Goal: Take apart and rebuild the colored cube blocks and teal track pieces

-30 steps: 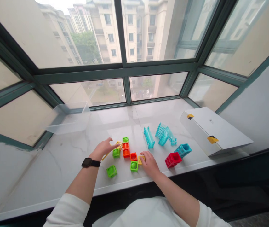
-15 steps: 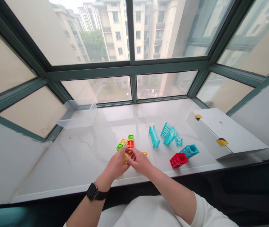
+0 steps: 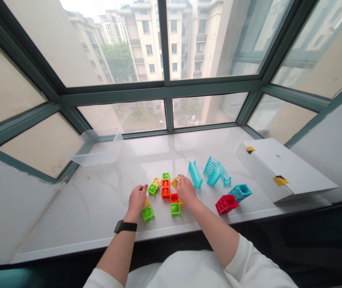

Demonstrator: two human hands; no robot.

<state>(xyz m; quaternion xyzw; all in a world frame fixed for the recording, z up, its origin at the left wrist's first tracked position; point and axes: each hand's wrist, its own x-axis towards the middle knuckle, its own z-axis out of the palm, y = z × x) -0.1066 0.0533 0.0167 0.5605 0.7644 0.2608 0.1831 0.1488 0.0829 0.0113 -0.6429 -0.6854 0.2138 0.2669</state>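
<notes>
While the right hand pinches a yellow block between thumb and fingers, the left hand is bent beside a second yellow block; its thumb and forefinger come close together, though I can't tell whether they grip anything. The pinched block is just right of a pair of orange blocks on the marble ledge. A green block (with a rounded shape inside its frame) sits against a single orange block in front of the right hand. Another green block is just in front of the left hand.

At the back left stands a clear plastic box, the ledge and window frame showing through its walls. On the right, a white box has its lid over it, so its contents are hidden. Nearer, a red holder and a blue holder show their square hollow openings, close to blue plastic tracks
</notes>
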